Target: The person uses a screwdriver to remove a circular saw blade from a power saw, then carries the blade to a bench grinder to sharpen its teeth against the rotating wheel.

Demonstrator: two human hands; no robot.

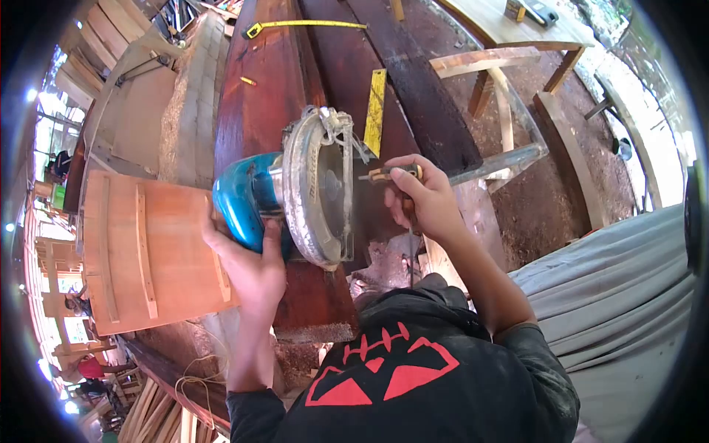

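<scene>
A teal circular saw with a dusty metal guard rests over the dark reddish boards. My left hand is wrapped round its teal body from below. To the right of the saw, my right hand grips a small screwdriver with a yellowish handle, its tip pointing left toward the blade side. A thin rod extends down below my right fingers. Just beyond the saw, a yellow ruler-like square lies on the boards. Farther off are an extended yellow tape measure and a short yellow pencil.
An orange-brown wooden panel stands at left. At right are a wooden frame, a light table and a grey cloth. A cord hangs lower left. A person in red is far left.
</scene>
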